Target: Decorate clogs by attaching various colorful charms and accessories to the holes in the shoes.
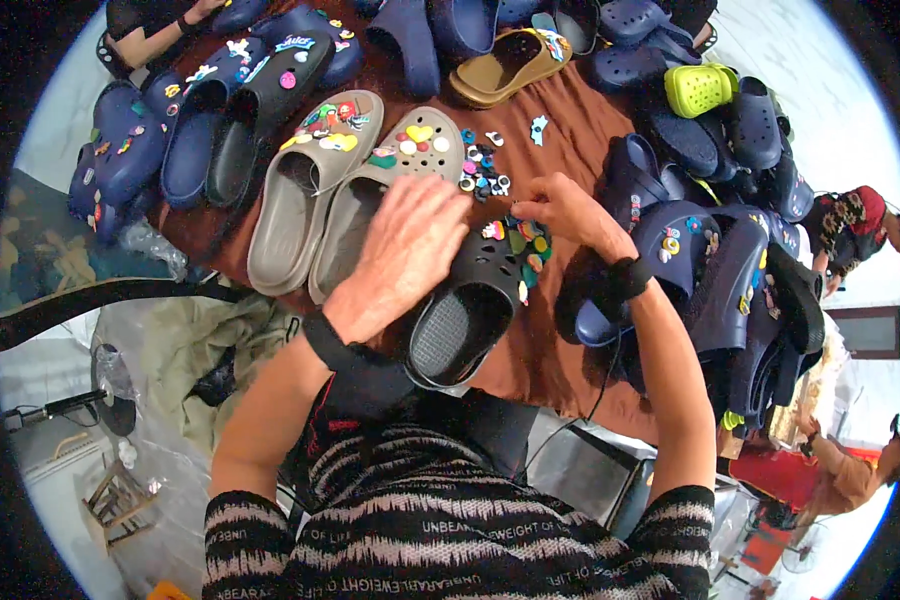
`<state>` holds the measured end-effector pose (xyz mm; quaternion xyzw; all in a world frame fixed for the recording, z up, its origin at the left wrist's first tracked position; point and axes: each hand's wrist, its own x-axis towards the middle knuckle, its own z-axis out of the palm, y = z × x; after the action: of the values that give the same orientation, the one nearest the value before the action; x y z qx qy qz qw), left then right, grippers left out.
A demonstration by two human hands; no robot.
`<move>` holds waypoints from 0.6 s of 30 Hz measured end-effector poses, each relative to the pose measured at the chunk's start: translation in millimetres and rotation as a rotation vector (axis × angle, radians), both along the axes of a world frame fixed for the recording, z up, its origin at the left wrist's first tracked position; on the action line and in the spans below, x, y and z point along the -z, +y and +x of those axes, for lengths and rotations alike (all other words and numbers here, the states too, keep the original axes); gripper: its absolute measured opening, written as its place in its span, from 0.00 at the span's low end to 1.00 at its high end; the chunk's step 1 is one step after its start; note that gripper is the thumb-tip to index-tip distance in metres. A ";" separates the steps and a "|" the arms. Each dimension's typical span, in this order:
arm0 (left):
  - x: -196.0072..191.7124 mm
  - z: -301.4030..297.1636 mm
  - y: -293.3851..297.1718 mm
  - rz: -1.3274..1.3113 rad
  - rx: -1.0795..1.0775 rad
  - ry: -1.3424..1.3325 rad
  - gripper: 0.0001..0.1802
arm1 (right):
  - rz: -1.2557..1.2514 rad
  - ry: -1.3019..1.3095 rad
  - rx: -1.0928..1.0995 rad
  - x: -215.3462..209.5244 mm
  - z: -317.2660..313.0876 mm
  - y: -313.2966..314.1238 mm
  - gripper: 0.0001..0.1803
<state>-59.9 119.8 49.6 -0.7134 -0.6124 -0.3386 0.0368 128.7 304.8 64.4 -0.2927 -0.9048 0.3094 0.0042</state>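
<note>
A black clog (462, 332) lies before me with its toe pointing away and several colourful charms (528, 246) on its toe, mostly on the right side. My left hand (410, 235) reaches over the toe of a grey clog (342, 232) to the black clog's left side; it is slightly blurred and its fingertips are hidden. My right hand (578, 218) is just beyond the black clog's toe, fingers curled and thumb and forefinger close together; what they hold, if anything, is too small to make out. Several small loose charms (484, 172) lie between the hands on brown cloth (560, 130).
Another grey charm-covered clog (288, 215) lies at left, beside a black clog (238, 150) and dark blue clogs (130, 140). More blue clogs (675, 235) are piled at right, with a lime-green one (698, 90). A brown clog (505, 72) lies at the back. Other people are at both sides.
</note>
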 end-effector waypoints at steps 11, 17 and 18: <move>24.7 23.7 33.3 -0.330 0.102 -0.147 0.14 | -0.012 -0.252 -0.311 -12.4 -28.8 15.8 0.13; 27.3 25.0 38.2 -0.324 0.096 -0.179 0.11 | 0.184 -0.211 -0.432 -8.4 -36.0 16.1 0.10; 27.4 24.3 38.0 -0.325 0.092 -0.193 0.10 | 0.174 -0.241 -0.442 -10.6 -38.3 16.3 0.09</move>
<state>-35.6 157.7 22.2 -0.7017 -0.6262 -0.3034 -0.1531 90.4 321.1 75.0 -0.1214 -0.9638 0.1869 -0.1461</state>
